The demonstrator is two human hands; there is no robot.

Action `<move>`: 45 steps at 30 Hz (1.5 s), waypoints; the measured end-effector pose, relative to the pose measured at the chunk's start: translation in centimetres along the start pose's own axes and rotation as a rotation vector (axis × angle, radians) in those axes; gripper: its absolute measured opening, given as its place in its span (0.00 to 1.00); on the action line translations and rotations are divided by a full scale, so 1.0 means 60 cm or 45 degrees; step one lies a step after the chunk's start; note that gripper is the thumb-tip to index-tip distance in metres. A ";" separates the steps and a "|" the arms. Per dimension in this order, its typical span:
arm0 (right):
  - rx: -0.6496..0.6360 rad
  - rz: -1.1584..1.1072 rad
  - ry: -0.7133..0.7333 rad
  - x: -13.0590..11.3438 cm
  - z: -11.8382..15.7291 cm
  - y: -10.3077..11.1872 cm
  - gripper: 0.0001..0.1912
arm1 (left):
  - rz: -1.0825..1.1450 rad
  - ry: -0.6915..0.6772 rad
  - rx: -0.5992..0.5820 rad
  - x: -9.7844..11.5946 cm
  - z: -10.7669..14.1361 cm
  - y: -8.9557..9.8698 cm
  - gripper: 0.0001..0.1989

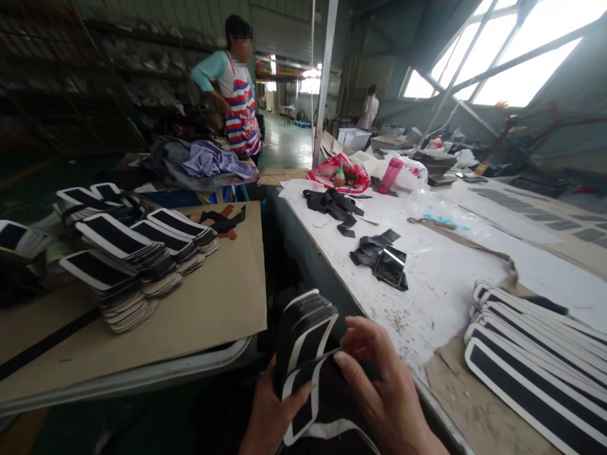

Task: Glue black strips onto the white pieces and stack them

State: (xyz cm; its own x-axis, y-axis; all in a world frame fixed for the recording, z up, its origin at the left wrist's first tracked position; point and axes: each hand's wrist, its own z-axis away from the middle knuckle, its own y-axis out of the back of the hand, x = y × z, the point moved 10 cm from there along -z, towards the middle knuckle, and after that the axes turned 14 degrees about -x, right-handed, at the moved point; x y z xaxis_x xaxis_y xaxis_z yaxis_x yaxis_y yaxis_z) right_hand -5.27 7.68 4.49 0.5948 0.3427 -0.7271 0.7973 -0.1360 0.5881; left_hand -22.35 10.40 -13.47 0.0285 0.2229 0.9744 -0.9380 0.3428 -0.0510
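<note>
A thick stack of black pieces with white edges [306, 335] stands upright between the two tables, gripped in my left hand [277, 404], whose thumb lies across the front piece. A thin dark strip [315, 359] crosses the front of the stack. My right hand [382, 385] pinches the strip's right end between thumb and fingers, just right of the stack. Similar stacks [126, 243] lie on the brown board of the left table, and a fanned row of such pieces [535, 360] lies on the right table.
The left table [227, 284] has a metal edge. On the white right table [427, 303] are a phone [389, 265], black strips [332, 203], a small bottle [340, 177] and plastic bags. A person in a striped apron [241, 107] stands behind; another person [368, 109] is farther back.
</note>
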 end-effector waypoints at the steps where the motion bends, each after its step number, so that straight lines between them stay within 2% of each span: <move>1: -0.004 0.017 0.028 -0.003 -0.002 0.000 0.19 | -0.022 -0.009 0.002 0.001 -0.001 0.001 0.25; 6: -0.073 0.134 0.128 -0.015 -0.004 -0.006 0.25 | -0.081 -0.001 0.023 0.006 -0.003 0.007 0.26; 15: 0.060 0.230 0.194 -0.019 0.019 -0.011 0.30 | -0.124 -0.008 0.021 0.006 -0.004 0.005 0.23; 20: 0.092 0.175 0.217 -0.022 0.024 -0.001 0.27 | -0.220 -0.020 0.010 0.011 -0.007 0.007 0.25; 25: 0.126 0.168 0.254 -0.030 0.026 0.023 0.19 | -0.341 -0.135 0.058 0.029 -0.012 0.015 0.21; 30: 0.242 0.281 0.125 -0.030 0.029 0.048 0.12 | -0.479 -0.170 0.105 0.035 -0.017 0.024 0.22; 36: 0.222 0.342 0.269 -0.048 0.032 0.053 0.14 | -0.477 -0.244 0.035 0.046 -0.023 0.022 0.20; 40: 0.189 0.400 0.410 -0.062 0.031 0.054 0.13 | -0.586 -0.341 0.079 0.055 -0.023 0.028 0.20; 45: 0.225 0.415 0.417 -0.063 0.031 0.062 0.10 | -0.654 -0.387 0.072 0.053 -0.026 0.028 0.22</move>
State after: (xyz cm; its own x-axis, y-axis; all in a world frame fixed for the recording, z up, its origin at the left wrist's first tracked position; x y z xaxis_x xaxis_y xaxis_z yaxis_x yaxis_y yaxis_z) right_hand -4.38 4.17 8.79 0.7750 0.5268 -0.3490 0.5973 -0.4303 0.6768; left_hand -23.28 13.13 -10.78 0.3908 -0.2324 0.8907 -0.8475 0.2869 0.4467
